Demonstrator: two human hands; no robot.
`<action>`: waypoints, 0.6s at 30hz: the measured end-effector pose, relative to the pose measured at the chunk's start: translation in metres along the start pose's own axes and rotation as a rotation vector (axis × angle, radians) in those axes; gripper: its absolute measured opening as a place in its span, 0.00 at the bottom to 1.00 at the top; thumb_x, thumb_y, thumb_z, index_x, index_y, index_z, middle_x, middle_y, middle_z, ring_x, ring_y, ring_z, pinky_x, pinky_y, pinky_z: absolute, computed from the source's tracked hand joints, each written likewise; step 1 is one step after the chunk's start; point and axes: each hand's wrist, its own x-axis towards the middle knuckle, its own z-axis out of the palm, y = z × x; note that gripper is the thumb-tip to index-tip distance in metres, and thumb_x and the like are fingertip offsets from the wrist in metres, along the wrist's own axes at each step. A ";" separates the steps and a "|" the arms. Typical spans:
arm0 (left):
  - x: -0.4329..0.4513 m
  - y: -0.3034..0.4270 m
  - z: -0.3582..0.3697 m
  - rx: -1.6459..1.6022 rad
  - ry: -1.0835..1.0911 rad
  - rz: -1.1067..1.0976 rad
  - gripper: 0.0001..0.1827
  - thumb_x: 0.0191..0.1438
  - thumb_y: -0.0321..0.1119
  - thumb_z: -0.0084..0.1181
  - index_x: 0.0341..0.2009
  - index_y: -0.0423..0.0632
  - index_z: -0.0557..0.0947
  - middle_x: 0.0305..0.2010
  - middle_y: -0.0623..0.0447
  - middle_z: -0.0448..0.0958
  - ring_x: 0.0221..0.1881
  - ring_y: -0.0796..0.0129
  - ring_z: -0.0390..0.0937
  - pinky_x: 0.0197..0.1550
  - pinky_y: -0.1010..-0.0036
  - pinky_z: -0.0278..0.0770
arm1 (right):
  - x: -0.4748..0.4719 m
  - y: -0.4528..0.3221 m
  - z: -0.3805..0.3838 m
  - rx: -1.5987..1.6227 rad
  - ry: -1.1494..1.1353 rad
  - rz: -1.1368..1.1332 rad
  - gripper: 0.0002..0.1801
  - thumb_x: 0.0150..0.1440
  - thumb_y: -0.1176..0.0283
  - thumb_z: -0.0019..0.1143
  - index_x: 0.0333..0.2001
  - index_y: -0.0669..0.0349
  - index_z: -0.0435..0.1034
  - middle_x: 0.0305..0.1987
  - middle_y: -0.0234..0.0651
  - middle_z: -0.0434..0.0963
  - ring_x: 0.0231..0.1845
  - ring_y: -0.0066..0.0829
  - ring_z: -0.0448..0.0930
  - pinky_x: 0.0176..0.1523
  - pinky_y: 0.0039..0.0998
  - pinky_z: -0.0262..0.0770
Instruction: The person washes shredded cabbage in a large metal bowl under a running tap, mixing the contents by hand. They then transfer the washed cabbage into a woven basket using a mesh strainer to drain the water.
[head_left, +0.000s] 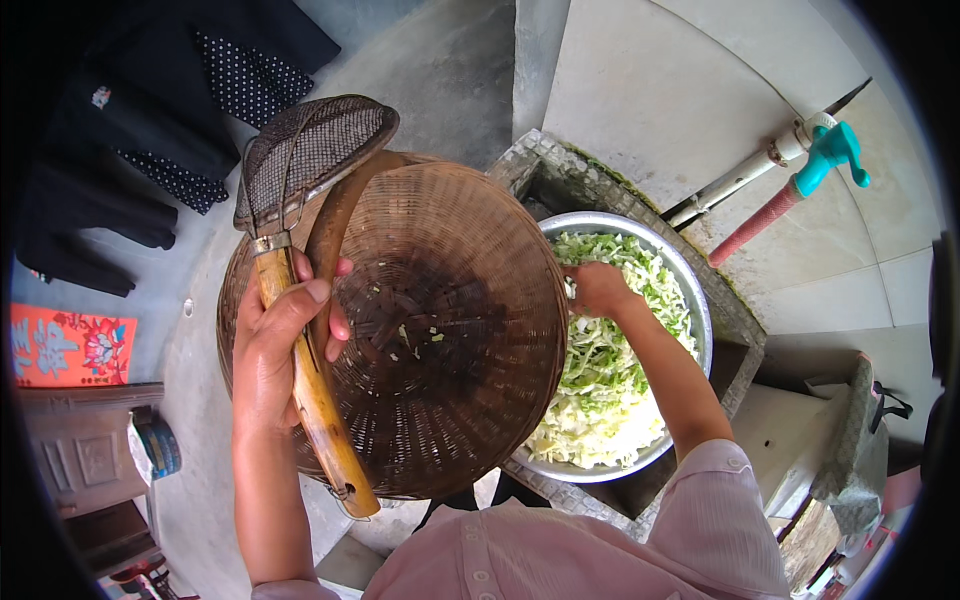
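My left hand (281, 330) grips the bamboo handle (319, 405) of a wire-mesh strainer (319, 146) together with the curved wooden handle (346, 206) of a round wicker basket (480, 247). A few pale green shreds cling to the basket's dark inner bottom. To the right, a metal basin (701, 300) is heaped with shredded cabbage (600, 405), and the basket's rim overlaps its left side. My right hand (602, 289) is over the cabbage with its fingers bent at the basket's rim. Whether those fingers grip the rim or some cabbage is unclear, as their tips are partly hidden.
The basin sits on a tiled sink (739, 352). A turquoise tap (829, 154) with a red hose (754, 225) juts from the wall at upper right. Dark clothes (142, 127) hang at upper left. A grey cloth (851, 450) lies at right.
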 end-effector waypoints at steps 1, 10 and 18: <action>0.000 0.001 0.000 -0.002 -0.002 -0.003 0.12 0.49 0.28 0.51 0.38 0.45 0.66 0.42 0.40 0.72 0.21 0.72 0.70 0.21 0.80 0.66 | -0.006 0.004 -0.002 0.030 0.029 0.021 0.30 0.43 0.57 0.62 0.51 0.52 0.67 0.38 0.43 0.77 0.43 0.43 0.76 0.45 0.40 0.73; 0.012 0.006 0.004 0.030 0.001 -0.009 0.11 0.49 0.30 0.52 0.38 0.46 0.67 0.39 0.42 0.74 0.19 0.73 0.68 0.18 0.82 0.64 | -0.042 0.034 -0.027 0.419 0.198 0.090 0.35 0.44 0.58 0.60 0.55 0.63 0.63 0.35 0.48 0.77 0.44 0.44 0.75 0.48 0.37 0.70; 0.013 0.012 0.007 0.172 -0.047 -0.020 0.11 0.49 0.29 0.50 0.37 0.47 0.67 0.38 0.44 0.74 0.19 0.75 0.67 0.19 0.81 0.64 | -0.103 0.016 -0.102 0.553 0.244 0.124 0.41 0.41 0.54 0.62 0.54 0.72 0.63 0.28 0.42 0.75 0.33 0.32 0.75 0.40 0.30 0.70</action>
